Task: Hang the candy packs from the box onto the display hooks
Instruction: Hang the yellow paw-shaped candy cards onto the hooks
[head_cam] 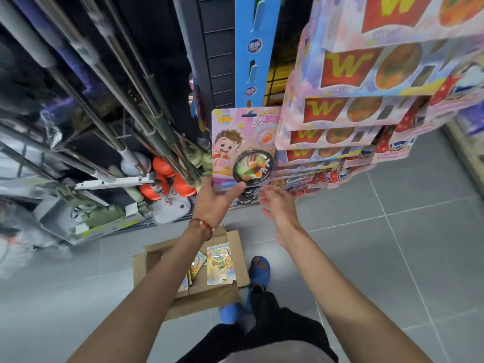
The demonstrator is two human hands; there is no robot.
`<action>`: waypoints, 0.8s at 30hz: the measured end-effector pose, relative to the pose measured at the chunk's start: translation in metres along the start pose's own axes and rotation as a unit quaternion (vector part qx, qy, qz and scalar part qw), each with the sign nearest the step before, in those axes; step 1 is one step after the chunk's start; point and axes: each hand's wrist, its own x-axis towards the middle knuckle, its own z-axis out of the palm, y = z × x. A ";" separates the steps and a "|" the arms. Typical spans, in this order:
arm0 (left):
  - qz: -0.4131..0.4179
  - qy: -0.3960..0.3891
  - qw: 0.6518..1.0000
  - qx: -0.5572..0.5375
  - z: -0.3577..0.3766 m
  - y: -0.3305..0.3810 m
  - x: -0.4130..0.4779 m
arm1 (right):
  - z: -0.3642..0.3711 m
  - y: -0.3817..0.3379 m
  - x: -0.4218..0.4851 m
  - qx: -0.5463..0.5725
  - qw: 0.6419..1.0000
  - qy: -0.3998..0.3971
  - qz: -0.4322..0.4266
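Your left hand [214,197] pinches the candy pack [242,148] bottom edge at the display; right hand [277,203] spread, empty, just beside it.

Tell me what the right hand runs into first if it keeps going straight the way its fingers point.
Most likely the candy pack that the left hand holds by its bottom edge. The open right hand points up and left at the pack's lower right corner, by the black bowl blister. Depth is unclear, so it might pass just in front.

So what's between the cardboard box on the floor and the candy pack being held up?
In the head view, only the left hand and its forearm span from box to candy pack.
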 end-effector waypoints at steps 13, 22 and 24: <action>-0.144 0.039 0.985 -0.086 -0.112 -0.114 -0.076 | 0.091 0.094 -0.062 -0.150 0.985 -0.079 0.040; -0.256 0.091 0.958 -0.087 -0.239 -0.249 -0.128 | 0.162 0.207 -0.109 -0.147 0.979 -0.047 0.135; -0.279 0.101 0.952 -0.078 -0.254 -0.277 -0.130 | 0.171 0.231 -0.109 -0.158 0.974 -0.050 0.156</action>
